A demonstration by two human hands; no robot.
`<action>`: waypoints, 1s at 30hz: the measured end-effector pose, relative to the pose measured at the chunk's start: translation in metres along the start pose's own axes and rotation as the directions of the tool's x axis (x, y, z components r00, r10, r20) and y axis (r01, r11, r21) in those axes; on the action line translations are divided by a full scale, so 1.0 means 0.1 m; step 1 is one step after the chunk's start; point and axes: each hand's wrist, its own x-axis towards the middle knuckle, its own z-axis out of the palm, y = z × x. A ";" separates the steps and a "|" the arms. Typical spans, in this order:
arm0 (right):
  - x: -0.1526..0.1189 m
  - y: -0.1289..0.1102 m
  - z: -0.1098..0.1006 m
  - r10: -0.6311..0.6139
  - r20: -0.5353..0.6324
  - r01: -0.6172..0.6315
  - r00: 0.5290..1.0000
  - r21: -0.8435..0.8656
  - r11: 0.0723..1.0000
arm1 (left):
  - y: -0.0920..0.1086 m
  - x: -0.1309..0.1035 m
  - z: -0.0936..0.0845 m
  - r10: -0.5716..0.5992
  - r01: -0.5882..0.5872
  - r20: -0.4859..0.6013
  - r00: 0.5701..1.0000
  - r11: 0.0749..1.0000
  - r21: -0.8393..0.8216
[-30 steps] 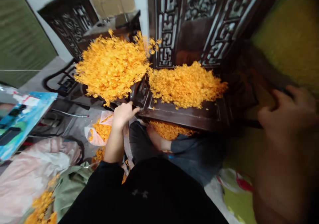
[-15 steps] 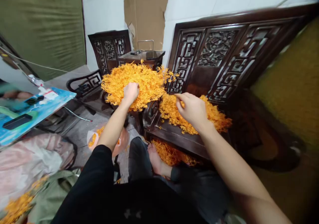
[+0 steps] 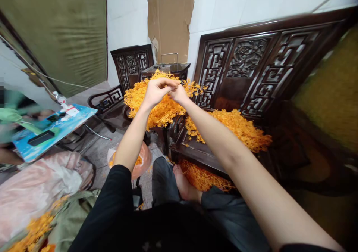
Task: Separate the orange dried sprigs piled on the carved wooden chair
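Over a heaped pile of small branching orange pieces (image 3: 151,114), seemingly plastic, both my hands meet at the fingertips. My left hand (image 3: 159,91) is closed in a pinch, fingers pointing right. Touching it from the right, my right hand (image 3: 179,94) also has its fingers drawn together. What either pinch holds is too small or hidden to make out. A second orange pile (image 3: 237,127) lies on the dark wooden bench (image 3: 179,149) beneath and right of my right forearm.
Under the bench lie stringy orange pieces (image 3: 205,177) near my bare foot (image 3: 186,186). A pinkish bag (image 3: 144,160) with orange bits stands on the floor. At left are a blue table (image 3: 75,121), a blurred person (image 3: 19,110) and a large pale pink sack (image 3: 53,177).
My right hand has moved left from above the bench pile to meet my left hand. The left hand has risen slightly and turned, and the view has shifted a little.
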 end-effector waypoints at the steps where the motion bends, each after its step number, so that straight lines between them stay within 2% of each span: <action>1: 0.03 -0.02 -0.02 0.031 -0.033 -0.029 0.999 0.054 0.998 | 0.05 -0.02 -0.05 -0.017 0.017 0.010 1.000 0.996 0.084; 4: 0.04 -0.13 -0.16 0.120 -0.073 -0.093 0.990 0.300 0.949 | 0.04 -0.05 -0.24 -0.074 0.098 -0.076 0.994 0.916 0.390; 6: 0.01 -0.23 -0.27 0.169 -0.049 -0.134 0.984 0.416 0.900 | -0.10 -0.03 -0.27 -0.079 0.133 -0.121 0.990 0.819 0.559; 7: 0.00 -0.28 -0.31 0.168 -0.033 -0.139 0.985 0.422 0.896 | -0.19 -0.02 -0.25 -0.080 0.135 -0.116 0.990 0.776 0.616; 10: -0.08 -0.43 -0.38 0.136 0.005 -0.128 0.991 0.365 0.922 | -0.50 0.07 -0.01 -0.101 0.119 -0.068 0.993 0.697 0.707; 12: -0.15 -0.52 -0.39 0.108 0.007 -0.104 0.994 0.324 0.940 | -0.64 0.16 0.18 -0.136 0.172 -0.109 0.985 0.663 0.728; 15: -0.27 -0.59 -0.47 0.069 -0.066 -0.044 0.995 0.324 0.945 | -0.74 0.32 0.38 -0.247 0.332 -0.230 0.941 0.558 0.760; 17: -0.35 -0.57 -0.57 0.048 -0.158 0.009 0.986 0.341 0.940 | -0.77 0.42 0.43 -0.280 0.369 -0.256 0.925 0.500 0.783; 22: -0.54 -0.39 -0.92 0.007 -0.399 0.110 0.917 0.270 0.957 | -0.83 0.53 0.49 -0.234 0.249 -0.158 0.959 0.434 0.866; 25: -0.59 -0.25 -1.08 -0.035 -0.501 0.161 0.865 0.210 0.964 | -0.86 0.51 0.53 -0.219 0.193 -0.105 0.970 0.435 0.880; 28: -0.53 -0.10 -1.18 -0.095 -0.598 0.223 0.796 0.145 0.964 | -0.87 0.50 0.57 -0.203 0.154 -0.068 0.977 0.448 0.881; 30: -0.44 -0.02 -1.24 -0.138 -0.626 0.245 0.767 0.087 0.966 | -0.86 0.51 0.57 -0.199 0.105 -0.016 0.980 0.447 0.888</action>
